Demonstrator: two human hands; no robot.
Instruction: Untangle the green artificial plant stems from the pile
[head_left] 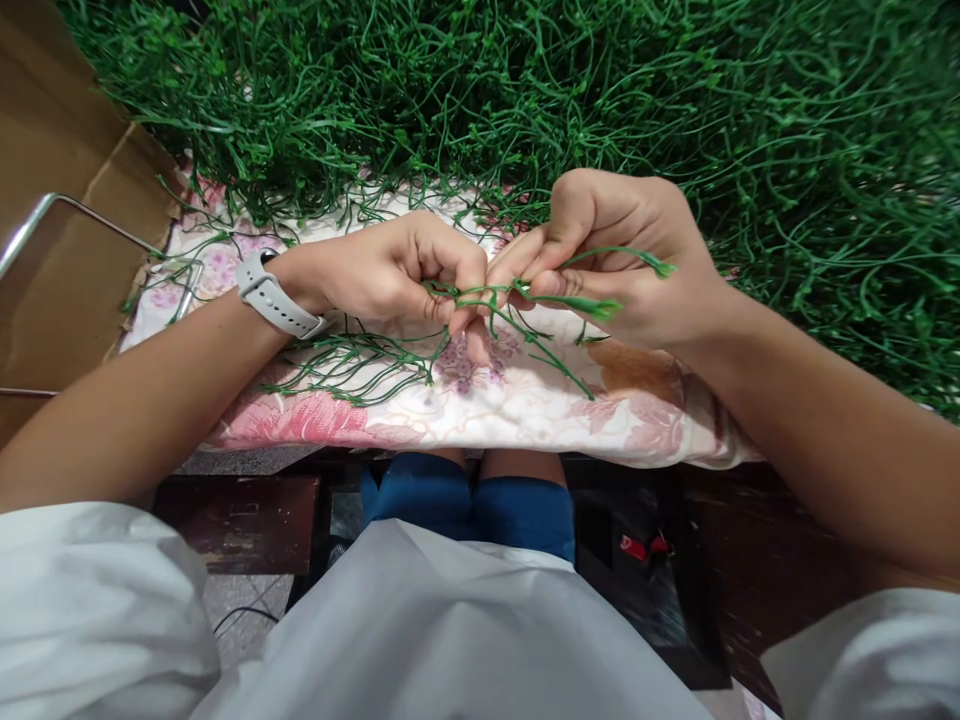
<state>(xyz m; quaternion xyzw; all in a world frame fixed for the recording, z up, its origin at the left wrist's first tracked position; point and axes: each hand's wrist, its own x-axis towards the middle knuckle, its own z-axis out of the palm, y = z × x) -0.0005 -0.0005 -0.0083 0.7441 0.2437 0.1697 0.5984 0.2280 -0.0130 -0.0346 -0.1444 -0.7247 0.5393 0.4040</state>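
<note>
Both hands meet over the front of the flower-patterned cloth [525, 420], their fingers touching. My left hand [420, 270], with a pale watch band at its wrist, pinches thin green plastic stems [495, 292] between thumb and fingers. From the other side my right hand [622, 260] grips the same stems; two tips with lighter green ends stick out over its palm and thumb. Below my left hand a bunch of loose green stems [360, 365] spreads over the cloth. Where the stems cross, the fingers partly hide them.
A large tangled heap of green plastic stems [465, 90] covers the back and right. At the left stand a cardboard sheet [67, 190] and a bent metal wire frame [97, 212]. Below the cloth's front edge are a dark wooden drawer [240, 515] and my knees.
</note>
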